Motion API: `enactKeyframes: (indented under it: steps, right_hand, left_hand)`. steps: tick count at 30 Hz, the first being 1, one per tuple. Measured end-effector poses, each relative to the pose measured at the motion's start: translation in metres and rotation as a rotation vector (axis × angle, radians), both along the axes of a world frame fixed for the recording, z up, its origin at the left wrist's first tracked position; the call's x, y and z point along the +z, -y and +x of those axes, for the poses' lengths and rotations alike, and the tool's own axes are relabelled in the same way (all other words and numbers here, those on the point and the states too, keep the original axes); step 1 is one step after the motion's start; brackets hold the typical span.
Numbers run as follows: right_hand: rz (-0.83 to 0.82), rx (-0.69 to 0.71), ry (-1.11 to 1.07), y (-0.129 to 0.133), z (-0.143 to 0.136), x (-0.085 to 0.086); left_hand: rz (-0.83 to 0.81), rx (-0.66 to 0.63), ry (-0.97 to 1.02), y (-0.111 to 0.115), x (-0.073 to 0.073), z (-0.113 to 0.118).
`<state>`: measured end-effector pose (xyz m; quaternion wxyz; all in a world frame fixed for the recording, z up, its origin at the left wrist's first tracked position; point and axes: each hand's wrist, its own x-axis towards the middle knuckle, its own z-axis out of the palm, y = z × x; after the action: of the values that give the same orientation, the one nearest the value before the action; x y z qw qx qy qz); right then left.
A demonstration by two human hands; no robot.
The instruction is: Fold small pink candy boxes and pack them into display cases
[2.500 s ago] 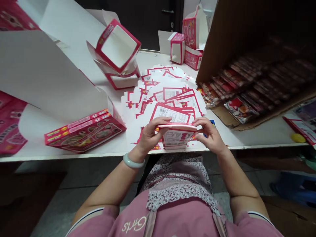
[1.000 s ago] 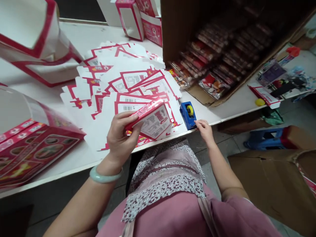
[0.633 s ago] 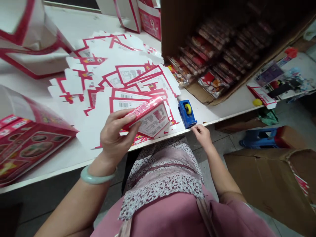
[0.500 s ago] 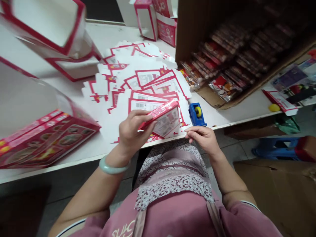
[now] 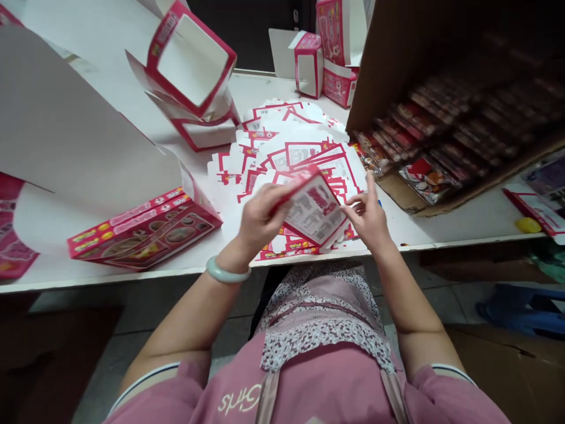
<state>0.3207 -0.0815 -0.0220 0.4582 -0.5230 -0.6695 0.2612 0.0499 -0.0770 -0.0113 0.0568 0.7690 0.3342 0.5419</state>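
Observation:
A small flat pink-and-white carton (image 5: 314,213) is tilted above the table edge, its printed white panel facing up. My left hand (image 5: 263,217), with a pale green bangle on the wrist, grips its left end between thumb and fingers. At the carton's right edge, my right hand (image 5: 369,217) has its thumb and a finger closed, while the index finger points up. Whether a piece of tape is between them is too small to tell. Beneath lies a spread pile of unfolded cartons (image 5: 265,136). The blue tape dispenser (image 5: 379,203) is mostly hidden behind my right hand.
At left, a large open display box (image 5: 150,235) holds pink cartons. More window boxes (image 5: 194,65) stand behind it, and others (image 5: 309,65) at the back. On the right, a brown cardboard box (image 5: 392,191) contains rows of wrapped packets. A yellow ball (image 5: 528,225) sits farther right.
My right hand has gone from beside the tape dispenser up to the carton's right edge. The carton's printed panel is turned more upward. The camera view has shifted left.

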Motion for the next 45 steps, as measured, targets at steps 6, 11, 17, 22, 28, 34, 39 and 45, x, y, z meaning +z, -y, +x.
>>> enactKeyframes:
  steps: [6,11,17,22,28,34,39,45]
  right_hand:
    - [-0.200,0.028,-0.273,0.014,0.035,-0.025]
    - [0.036,0.104,-0.148,-0.020,0.020,0.059]
    - [-0.099,0.441,0.005,-0.040,-0.006,0.092]
    - [-0.370,0.501,-0.275,-0.024,-0.012,0.046]
    - [-0.059,0.306,-0.218,0.001,-0.024,0.033]
    - [0.175,0.375,-0.037,0.016,-0.020,0.031]
    - [0.199,0.293,-0.109,0.017,-0.029,0.034]
    - [0.283,0.445,0.080,0.028,-0.014,0.030]
  left_hand:
    - [-0.215,0.112,0.708,0.013,-0.062,-0.018]
    - [-0.089,0.053,0.318,0.016,-0.053,0.004]
    - [-0.149,-0.043,0.239,0.010,-0.049,0.023]
    - [-0.046,0.065,0.242,0.029,-0.057,0.011]
    - [-0.135,-0.080,0.438,0.041,-0.019,0.009]
    - [-0.014,-0.182,0.141,0.044,-0.005,0.003]
    - [-0.054,-0.096,0.240,0.041,0.004,0.012]
    - [-0.037,-0.284,0.020,0.043,0.002,-0.008]
